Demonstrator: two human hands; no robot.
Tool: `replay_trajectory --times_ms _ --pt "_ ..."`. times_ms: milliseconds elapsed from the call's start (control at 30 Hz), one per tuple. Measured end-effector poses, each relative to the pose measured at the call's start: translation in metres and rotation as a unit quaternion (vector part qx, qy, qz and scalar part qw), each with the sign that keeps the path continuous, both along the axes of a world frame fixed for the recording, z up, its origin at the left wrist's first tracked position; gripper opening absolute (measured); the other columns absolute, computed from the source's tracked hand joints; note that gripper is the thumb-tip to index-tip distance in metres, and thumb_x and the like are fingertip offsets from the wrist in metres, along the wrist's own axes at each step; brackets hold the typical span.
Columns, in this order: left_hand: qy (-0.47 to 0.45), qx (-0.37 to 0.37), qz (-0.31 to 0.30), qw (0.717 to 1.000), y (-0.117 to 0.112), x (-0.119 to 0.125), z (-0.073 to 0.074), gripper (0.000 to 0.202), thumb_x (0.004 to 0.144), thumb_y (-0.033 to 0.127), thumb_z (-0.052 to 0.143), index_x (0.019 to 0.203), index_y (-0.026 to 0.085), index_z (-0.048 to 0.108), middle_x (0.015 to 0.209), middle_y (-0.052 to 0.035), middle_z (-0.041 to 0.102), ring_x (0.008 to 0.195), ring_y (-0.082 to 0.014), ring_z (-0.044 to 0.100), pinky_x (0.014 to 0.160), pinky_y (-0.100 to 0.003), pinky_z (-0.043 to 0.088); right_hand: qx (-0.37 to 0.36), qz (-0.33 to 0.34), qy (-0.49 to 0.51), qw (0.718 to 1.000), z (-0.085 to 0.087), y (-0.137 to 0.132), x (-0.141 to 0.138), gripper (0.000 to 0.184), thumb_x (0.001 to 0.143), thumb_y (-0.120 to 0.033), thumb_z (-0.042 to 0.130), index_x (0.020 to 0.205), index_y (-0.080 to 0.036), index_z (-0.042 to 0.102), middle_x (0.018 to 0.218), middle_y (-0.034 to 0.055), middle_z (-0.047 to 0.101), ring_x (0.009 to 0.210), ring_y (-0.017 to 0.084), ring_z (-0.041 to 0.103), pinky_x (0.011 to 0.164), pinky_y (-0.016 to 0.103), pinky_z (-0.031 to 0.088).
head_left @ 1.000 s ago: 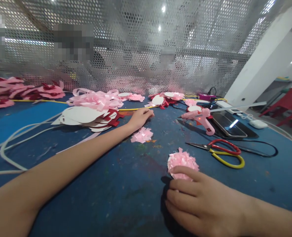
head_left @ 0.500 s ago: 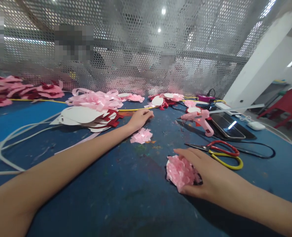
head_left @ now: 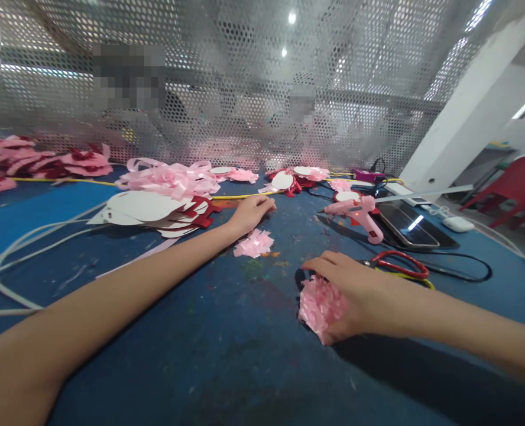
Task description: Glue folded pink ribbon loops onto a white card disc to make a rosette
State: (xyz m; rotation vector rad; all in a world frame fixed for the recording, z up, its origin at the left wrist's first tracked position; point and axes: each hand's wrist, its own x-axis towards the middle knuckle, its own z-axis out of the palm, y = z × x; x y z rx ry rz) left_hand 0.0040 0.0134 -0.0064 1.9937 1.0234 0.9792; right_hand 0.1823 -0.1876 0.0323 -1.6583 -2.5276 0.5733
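Observation:
On the blue table, my right hand [head_left: 346,290] curves around a pink ribbon flower [head_left: 320,307], fingers over its far side and thumb at its near side. My left hand [head_left: 254,214] rests farther back with its fingers loosely curled, and I see nothing in it. A smaller bunch of pale pink ribbon pieces [head_left: 254,243] lies just in front of my left hand. Scissors with red and yellow handles [head_left: 407,264] lie behind my right wrist, their blades mostly hidden. Beyond them sits a pink glue gun [head_left: 355,213] with a glue stick in it.
White and red paper cutouts [head_left: 151,210] are stacked at left, with looped pink ribbon [head_left: 169,177] behind. A phone [head_left: 408,225], white earphone case [head_left: 457,223] and black cable [head_left: 479,269] lie at right. White cables [head_left: 0,278] curl at far left. A perforated metal screen [head_left: 245,77] borders the back.
My right hand has closed more tightly over the pink flower, and its forearm has risen, covering the scissor blades. My left hand has stayed in place.

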Motion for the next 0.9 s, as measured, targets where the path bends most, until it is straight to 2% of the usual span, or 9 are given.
replay_trajectory --times_ms 100,233,333,400,500,567,767,833,900 --pt "0.0 0.003 -0.002 1.0 0.0 0.0 0.0 0.025 0.076 0.035 0.05 0.064 0.017 0.061 0.07 -0.0042 0.066 0.066 -0.0157 0.058 0.066 -0.027 0.044 -0.031 -0.011 -0.029 0.999 0.007 0.008 -0.003 0.072 0.056 -0.04 0.08 0.12 -0.023 0.051 0.108 0.0066 0.054 0.1 0.026 0.057 0.071 0.033 0.05" --pt "0.0 0.004 -0.004 1.0 0.0 -0.001 0.0 0.025 0.077 0.034 0.05 0.064 0.016 0.061 0.07 -0.0041 0.067 0.067 -0.0158 0.059 0.066 -0.026 0.045 -0.034 -0.017 -0.06 0.997 0.012 0.011 -0.006 0.056 0.053 -0.04 0.081 0.099 -0.022 0.054 0.102 0.0038 0.054 0.085 0.021 0.059 0.049 0.023 0.041" --pt "0.002 0.006 -0.006 1.0 0.0 -0.001 -0.001 0.025 0.078 0.033 0.049 0.064 0.016 0.062 0.07 -0.004 0.067 0.066 -0.0155 0.059 0.066 -0.026 0.045 0.015 0.004 -0.071 0.997 0.011 0.011 -0.007 0.051 0.051 -0.042 0.081 0.088 -0.021 0.052 0.098 0.0033 0.053 0.083 0.02 0.058 0.056 0.026 0.042" --pt "0.003 0.01 -0.007 1.0 0.001 -0.002 -0.001 0.025 0.078 0.033 0.049 0.065 0.016 0.062 0.071 -0.0041 0.067 0.066 -0.0154 0.059 0.066 -0.027 0.045 0.071 0.004 -0.085 0.994 0.011 0.012 -0.008 0.045 0.056 -0.036 0.079 0.085 -0.02 0.048 0.095 0.0037 0.053 0.082 0.021 0.057 0.061 0.028 0.043" --pt "0.004 0.016 -0.007 1.0 0.001 -0.002 -0.002 0.026 0.079 0.034 0.049 0.064 0.016 0.062 0.072 -0.0044 0.068 0.068 -0.0157 0.06 0.066 -0.027 0.045 0.13 -0.025 -0.122 0.984 0.013 0.011 -0.009 0.034 0.064 -0.021 0.07 0.088 -0.019 0.046 0.09 0.0038 0.054 0.074 0.019 0.058 0.053 0.027 0.036" --pt "0.005 0.018 -0.007 1.0 0.001 -0.002 -0.002 0.027 0.079 0.034 0.049 0.064 0.016 0.062 0.072 -0.0047 0.068 0.069 -0.016 0.06 0.067 -0.027 0.045 0.139 -0.033 -0.13 0.981 0.013 0.008 -0.009 0.033 0.068 -0.017 0.066 0.095 -0.019 0.047 0.093 0.0047 0.057 0.073 0.02 0.061 0.051 0.027 0.035" --pt "0.01 0.021 -0.009 1.0 0.001 -0.001 -0.002 0.027 0.08 0.033 0.049 0.065 0.016 0.063 0.073 -0.0053 0.069 0.067 -0.0152 0.06 0.067 -0.026 0.046 0.167 -0.01 -0.072 0.983 0.012 -0.01 -0.004 0.072 0.068 -0.031 0.072 0.131 -0.019 0.039 0.128 0.0135 0.054 0.105 0.03 0.061 0.075 0.038 0.052" --pt "0.011 0.023 -0.009 1.0 0.001 -0.001 -0.002 0.028 0.081 0.034 0.048 0.065 0.015 0.063 0.073 -0.0054 0.069 0.066 -0.0149 0.061 0.066 -0.026 0.046 0.179 -0.003 -0.054 0.982 0.013 -0.016 0.0 0.075 0.069 -0.038 0.073 0.133 -0.019 0.039 0.129 0.0136 0.055 0.108 0.031 0.06 0.08 0.04 0.052" --pt "0.014 0.03 -0.007 0.999 0.001 -0.001 -0.003 0.029 0.081 0.034 0.047 0.066 0.015 0.063 0.072 -0.0053 0.069 0.066 -0.0151 0.061 0.065 -0.026 0.046 0.193 0.003 -0.033 0.981 0.013 -0.02 0.004 0.068 0.074 -0.044 0.068 0.132 -0.02 0.041 0.129 0.0125 0.057 0.106 0.029 0.062 0.081 0.039 0.053"
